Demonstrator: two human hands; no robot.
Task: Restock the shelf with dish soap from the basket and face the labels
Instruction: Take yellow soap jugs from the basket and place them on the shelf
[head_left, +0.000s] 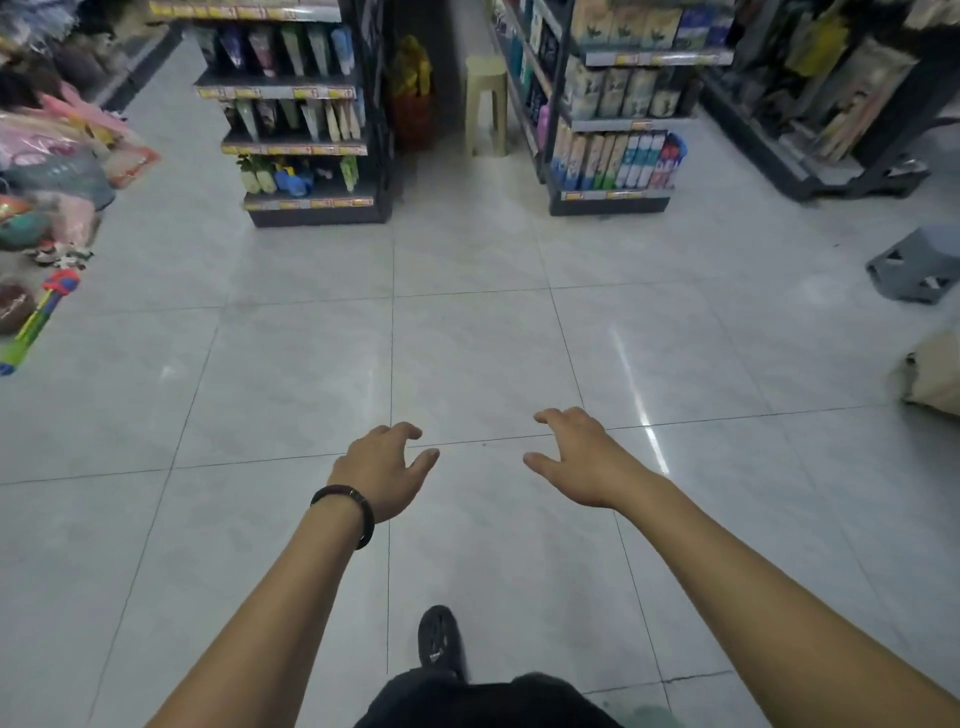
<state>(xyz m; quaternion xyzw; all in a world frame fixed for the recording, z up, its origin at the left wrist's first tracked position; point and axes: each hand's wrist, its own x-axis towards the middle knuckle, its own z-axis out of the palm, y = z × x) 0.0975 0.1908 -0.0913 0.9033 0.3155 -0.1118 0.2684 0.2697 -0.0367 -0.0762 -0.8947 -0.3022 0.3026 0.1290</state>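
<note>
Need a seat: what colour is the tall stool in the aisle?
The tall stool is pale yellow; head view.

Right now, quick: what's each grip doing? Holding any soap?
Left grip: open, fingers loosely curled, holding nothing.
Right grip: open, fingers loosely curled, holding nothing.

The tiled floor (467, 353) carries a left rack (317, 215), a right rack (610, 205) (both stocked), a cream stool (487, 98) and grey stool (914, 265).

Both arms reach forward over a grey tiled floor (467, 338), the left hand (382, 467) (a dark band (349, 512) on its wrist) and the right hand (576, 457) held apart with fingers loosely curled, holding nothing. Ahead stand two stocked shelf units (306, 111) (615, 111) with a pale plastic stool (487, 106) in the aisle between them; one black shoe (439, 642) shows below.
</note>
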